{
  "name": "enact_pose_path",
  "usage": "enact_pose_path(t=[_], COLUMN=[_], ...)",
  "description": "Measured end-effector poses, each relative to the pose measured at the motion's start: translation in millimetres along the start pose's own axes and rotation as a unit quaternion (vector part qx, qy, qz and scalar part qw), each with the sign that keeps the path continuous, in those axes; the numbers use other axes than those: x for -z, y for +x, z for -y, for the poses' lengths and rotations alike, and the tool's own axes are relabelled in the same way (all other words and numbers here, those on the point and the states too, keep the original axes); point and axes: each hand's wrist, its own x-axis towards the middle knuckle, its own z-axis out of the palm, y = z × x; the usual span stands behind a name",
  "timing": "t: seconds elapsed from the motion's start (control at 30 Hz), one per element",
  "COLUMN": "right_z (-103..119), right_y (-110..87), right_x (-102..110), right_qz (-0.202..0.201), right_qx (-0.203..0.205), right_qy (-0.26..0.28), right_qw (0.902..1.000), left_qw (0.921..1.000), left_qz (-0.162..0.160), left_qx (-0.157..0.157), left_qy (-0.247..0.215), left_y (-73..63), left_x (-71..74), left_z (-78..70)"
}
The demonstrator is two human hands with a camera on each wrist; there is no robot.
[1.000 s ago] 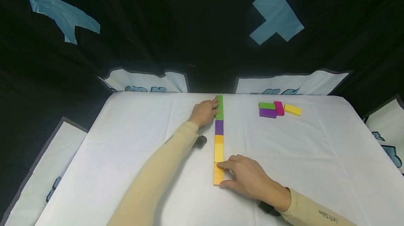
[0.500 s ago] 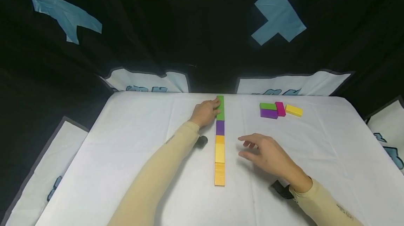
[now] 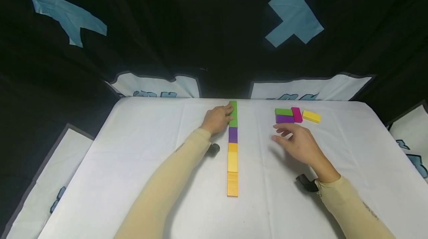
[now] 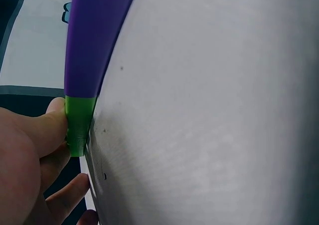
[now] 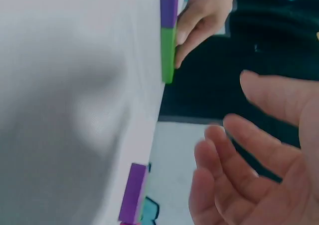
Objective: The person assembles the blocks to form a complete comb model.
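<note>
The row of blocks (image 3: 232, 148) lies in the middle of the white table (image 3: 133, 164), and its long axis runs straight away from us, from the near side toward the far edge. From far to near we see the green block (image 3: 233, 113), a purple block (image 3: 232, 134), a short orange block (image 3: 232, 147), a yellow block (image 3: 232, 161) and a longer orange block (image 3: 232, 184), all touching end to end. Compared with one second ago, the right hand (image 3: 297, 143) has left the near end of the row, where it was touching the orange block; half a second ago it was in the air beside the yellow block, and now it is further away and to the right, near the small group of loose blocks (image 3: 295, 115). Its fingers are spread and relaxed and it holds nothing; in the right wrist view the palm is open toward the camera. The left hand (image 3: 217, 118) has not moved: its fingers rest against the left side of the green block at the far end of the row, and in the left wrist view the fingertips (image 4: 52, 127) press on the end of this block without closing around it. The row itself has kept its place and direction. The loose group, with green, purple, pink and yellow pieces, lies well apart from the row, to the right, close to the far edge.
</note>
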Motion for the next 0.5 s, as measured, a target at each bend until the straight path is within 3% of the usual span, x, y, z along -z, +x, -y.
enact_pose_path(t=[0.27, 0.5], right_z=[-21, -38], right_y=[19.1, 30.7], right_x=[1, -2], right_qz=[-0.048, -0.043], right_qx=[-0.040, -0.055], right_qy=[-0.013, -0.040], right_qw=[0.9980, 0.9968], left_qw=[1.0000, 1.0000], left_qz=[0.003, 0.004], left_qx=[0.004, -0.004], left_qy=[-0.004, -0.003], left_y=[-0.4, -0.1], left_x=[0.1, 0.7], left_z=[0.7, 0.5])
